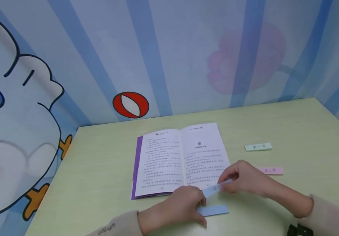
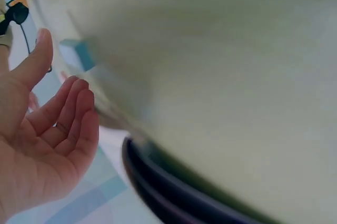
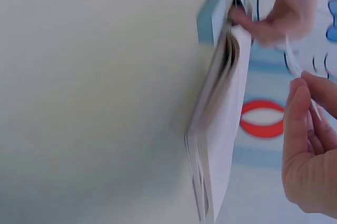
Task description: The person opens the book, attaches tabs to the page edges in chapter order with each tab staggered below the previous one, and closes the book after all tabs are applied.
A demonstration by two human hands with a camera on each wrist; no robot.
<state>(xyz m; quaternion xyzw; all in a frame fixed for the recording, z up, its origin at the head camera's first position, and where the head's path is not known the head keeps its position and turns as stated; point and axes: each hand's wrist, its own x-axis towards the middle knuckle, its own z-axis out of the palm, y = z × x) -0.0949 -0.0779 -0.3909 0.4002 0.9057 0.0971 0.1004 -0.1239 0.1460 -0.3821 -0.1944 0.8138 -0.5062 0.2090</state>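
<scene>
My right hand pinches a pale blue paper strip with printed marks, between thumb and fingertips. In the right wrist view the strip appears thin and edge-on, lifted off the table. My left hand is beside a blue sticky note pad, with thumb and fingers apart. The left wrist view shows the left hand with loosely bent fingers and nothing between them. Just behind both hands lies an open book with a purple cover edge; the strip overlaps the lower edge of its right page.
Right of the book lie a pale green sticky note pad and a pink one, partly behind the right hand. A black object shows at the bottom right. A striped cartoon wall borders the pale table.
</scene>
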